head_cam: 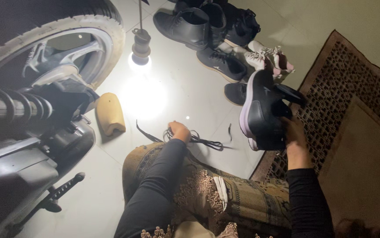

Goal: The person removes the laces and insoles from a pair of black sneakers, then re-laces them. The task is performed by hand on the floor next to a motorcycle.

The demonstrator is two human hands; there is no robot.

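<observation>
My right hand [294, 130] grips a black sneaker [262, 111] with a pale lilac sole, held up on its side over the edge of a patterned rug. My left hand [180, 131] reaches down past my knee to the white tiled floor and closes on a black shoelace [203, 141] that lies in loose loops there. Both arms are in black sleeves. My lap is covered by patterned brown and gold cloth [238, 198].
A motorcycle with its rear wheel [53, 48] and spring fills the left side. A hanging lit bulb [140, 53] glares on the tiles. A tan wedge-shaped block [109, 113] lies near the wheel. Several shoes [216, 39] crowd the far floor. The brown rug [353, 97] lies at right.
</observation>
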